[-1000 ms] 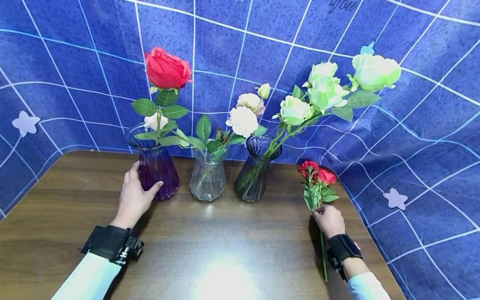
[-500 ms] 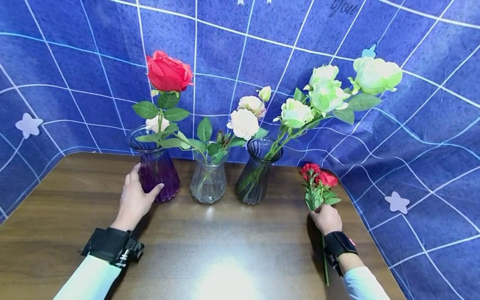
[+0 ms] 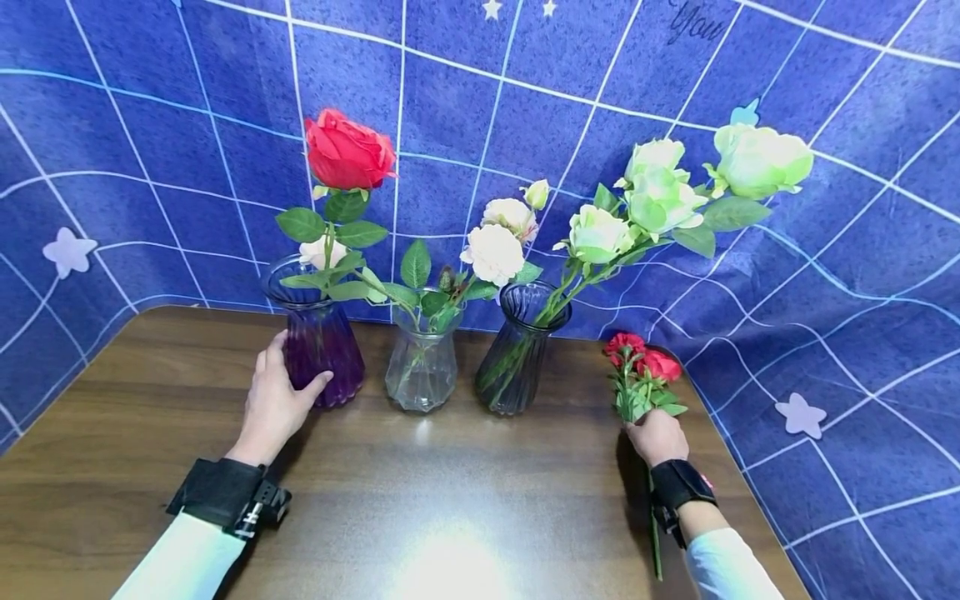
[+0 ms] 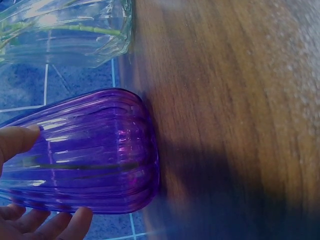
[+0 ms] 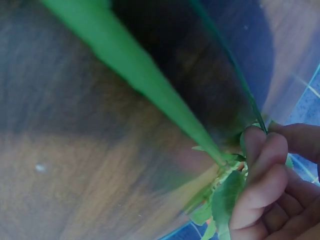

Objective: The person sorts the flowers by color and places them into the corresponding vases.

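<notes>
My left hand (image 3: 276,400) holds the purple glass vase (image 3: 326,354) low on its body, thumb on one side and fingers on the other. In the left wrist view, the vase (image 4: 100,155) stands between the thumb (image 4: 20,140) and the fingertips. A tall red rose (image 3: 349,150) rises from it. At the table's right, my right hand (image 3: 658,437) pinches the stems of some red flowers (image 3: 660,365) just below their leaves. The right wrist view shows a thin stem (image 5: 232,62) at the fingertips and a thicker green stem (image 5: 145,75) beside it.
A clear glass vase (image 3: 422,375) with pale pink flowers (image 3: 495,254) stands mid-table. Right of it, a dark grey vase (image 3: 513,367) holds green-white roses (image 3: 660,198) leaning far right. A blue gridded cloth (image 3: 450,100) hangs behind the wooden table (image 3: 375,483).
The head view has shifted slightly, so everything sits a little lower and further right. The left hand stays on the purple vase; the right hand keeps the red flowers and has moved only slightly.
</notes>
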### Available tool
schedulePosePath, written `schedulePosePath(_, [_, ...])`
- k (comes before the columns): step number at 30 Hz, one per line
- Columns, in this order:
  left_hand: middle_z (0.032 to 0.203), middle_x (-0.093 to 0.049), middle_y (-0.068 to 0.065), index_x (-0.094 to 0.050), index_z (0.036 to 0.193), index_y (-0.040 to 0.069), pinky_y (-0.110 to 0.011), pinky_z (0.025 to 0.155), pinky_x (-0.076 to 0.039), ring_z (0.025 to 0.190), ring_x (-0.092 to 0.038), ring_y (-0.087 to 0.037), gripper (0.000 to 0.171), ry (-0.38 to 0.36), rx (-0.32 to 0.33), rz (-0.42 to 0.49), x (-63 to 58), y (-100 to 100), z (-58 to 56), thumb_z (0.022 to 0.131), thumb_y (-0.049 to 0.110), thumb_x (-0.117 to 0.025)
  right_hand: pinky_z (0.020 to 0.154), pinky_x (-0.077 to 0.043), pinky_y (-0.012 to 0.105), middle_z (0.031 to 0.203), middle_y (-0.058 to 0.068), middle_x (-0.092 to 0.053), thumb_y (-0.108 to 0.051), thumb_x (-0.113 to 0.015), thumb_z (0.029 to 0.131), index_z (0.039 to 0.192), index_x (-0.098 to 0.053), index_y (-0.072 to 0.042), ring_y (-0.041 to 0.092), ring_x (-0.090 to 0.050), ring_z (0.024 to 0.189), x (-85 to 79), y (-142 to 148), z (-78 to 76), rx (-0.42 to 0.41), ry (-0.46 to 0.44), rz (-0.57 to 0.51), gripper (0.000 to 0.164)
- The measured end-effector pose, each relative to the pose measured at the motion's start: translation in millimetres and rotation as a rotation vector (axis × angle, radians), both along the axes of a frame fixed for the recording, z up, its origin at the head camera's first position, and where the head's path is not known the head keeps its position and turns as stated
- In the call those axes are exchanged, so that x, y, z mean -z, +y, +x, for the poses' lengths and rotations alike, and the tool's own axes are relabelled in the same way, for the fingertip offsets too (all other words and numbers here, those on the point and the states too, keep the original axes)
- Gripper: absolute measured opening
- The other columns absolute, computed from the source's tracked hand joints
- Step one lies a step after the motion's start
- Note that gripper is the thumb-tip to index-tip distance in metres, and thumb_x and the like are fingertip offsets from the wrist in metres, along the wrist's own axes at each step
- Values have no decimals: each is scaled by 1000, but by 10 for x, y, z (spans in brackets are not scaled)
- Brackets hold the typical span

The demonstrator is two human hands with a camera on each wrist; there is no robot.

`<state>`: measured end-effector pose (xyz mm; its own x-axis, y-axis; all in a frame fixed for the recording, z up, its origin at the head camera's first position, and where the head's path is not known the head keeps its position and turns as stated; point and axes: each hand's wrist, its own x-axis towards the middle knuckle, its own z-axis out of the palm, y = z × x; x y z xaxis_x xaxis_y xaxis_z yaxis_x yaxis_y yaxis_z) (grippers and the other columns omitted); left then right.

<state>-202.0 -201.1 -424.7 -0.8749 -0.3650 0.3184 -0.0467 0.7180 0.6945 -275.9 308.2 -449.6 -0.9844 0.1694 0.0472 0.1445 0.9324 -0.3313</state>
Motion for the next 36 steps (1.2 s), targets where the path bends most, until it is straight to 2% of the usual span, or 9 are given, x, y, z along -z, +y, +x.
schedulePosePath(3, [131, -37, -34, -24, 143, -3, -63, 91, -35, 118, -40, -51, 82, 5, -1, 1, 8, 1, -4, 81, 21, -72, 52, -45, 47, 75, 24, -66, -30, -65, 77, 56, -59, -8, 42, -63, 70, -15, 0, -16, -15, -20, -11, 31])
schedulePosePath(7, [131, -38, -34, -24, 142, -3, -63, 90, -35, 117, -40, -52, 82, 8, -1, -6, 14, 6, -3, 81, 21, -72, 48, -42, 37, 56, 10, -61, -27, -66, 74, 58, -62, -8, 27, -60, 56, -39, -5, -29, -30, -63, -51, 25])
schedulePosePath(10, [130, -38, -34, -24, 142, -3, -63, 89, -36, 116, -41, -52, 82, 9, -2, -4, 15, 8, 1, 80, 21, -72, 48, -41, 35, 51, 4, -59, -27, -66, 76, 62, -66, -7, 23, -57, 52, -35, -3, -33, -43, -73, -63, 24])
schedulePosePath(17, [130, -38, -33, -24, 143, -3, -63, 91, -35, 117, -40, -51, 82, 1, 6, -3, 11, 16, -1, 81, 21, -72, 50, -42, 39, 66, 13, -64, -28, -65, 77, 63, -65, -7, 29, -61, 62, 3, 18, -47, -40, -60, -32, 25])
schedulePosePath(22, [131, -37, -33, -24, 143, -3, -64, 90, -35, 117, -40, -51, 82, 2, 1, -3, 0, 11, -1, 81, 21, -72, 49, -40, 39, 60, 11, -60, -23, -62, 74, 54, -54, -10, 29, -59, 58, -22, 0, -84, -71, -43, -7, 26])
schedulePosePath(26, [131, -37, -34, -23, 143, -3, -64, 91, -35, 118, -40, -51, 82, -1, 4, -6, -16, 12, 3, 81, 20, -71, 49, -41, 39, 57, 8, -56, -21, -63, 73, 51, -51, -10, 27, -57, 56, -34, 3, -99, -91, -66, 2, 27])
schedulePosePath(31, [132, -37, -34, -23, 143, -3, -64, 90, -35, 117, -40, -52, 82, -10, 5, -5, -15, 16, 8, 81, 20, -71, 54, -45, 43, 63, 14, -61, -28, -63, 78, 56, -54, -7, 31, -60, 61, -3, 21, -129, -63, -104, 1, 30])
schedulePosePath(36, [132, -37, -33, -23, 143, -2, -63, 90, -35, 117, -40, -52, 82, -12, 4, 1, 1, 8, 17, 81, 21, -71, 56, -46, 46, 68, 18, -62, -25, -61, 76, 55, -52, -8, 35, -62, 65, 2, -4, -149, -57, -82, -3, 29])
